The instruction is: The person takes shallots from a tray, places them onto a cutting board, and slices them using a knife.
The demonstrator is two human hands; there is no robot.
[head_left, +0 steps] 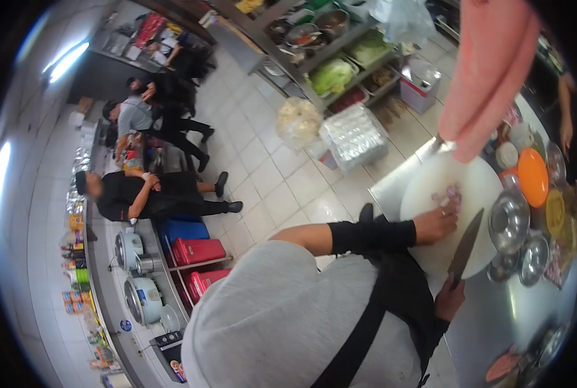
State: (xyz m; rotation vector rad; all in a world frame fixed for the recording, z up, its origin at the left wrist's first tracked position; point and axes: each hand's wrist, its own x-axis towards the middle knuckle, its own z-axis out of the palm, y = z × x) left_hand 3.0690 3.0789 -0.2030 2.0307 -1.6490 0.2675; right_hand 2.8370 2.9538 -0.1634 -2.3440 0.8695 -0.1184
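Observation:
My left hand, with a black band on the forearm, rests on a round white cutting board. Its fingers are curled together beside small pinkish-purple chopped pieces, perhaps onion; anything under the fingertips is hidden. My right hand is closed around the handle of a large kitchen knife. The blade slants across the board's near right part, tip pointing away from me and apart from the left fingers. A long pink sleeve or cloth hangs in from the top and ends at the board's far edge.
Steel bowls and an orange plate stand right of the board. Beyond are shelves with lettuce, a foil-covered box and a bulging bag on the floor. Several people stand left; another person's arm shows far right.

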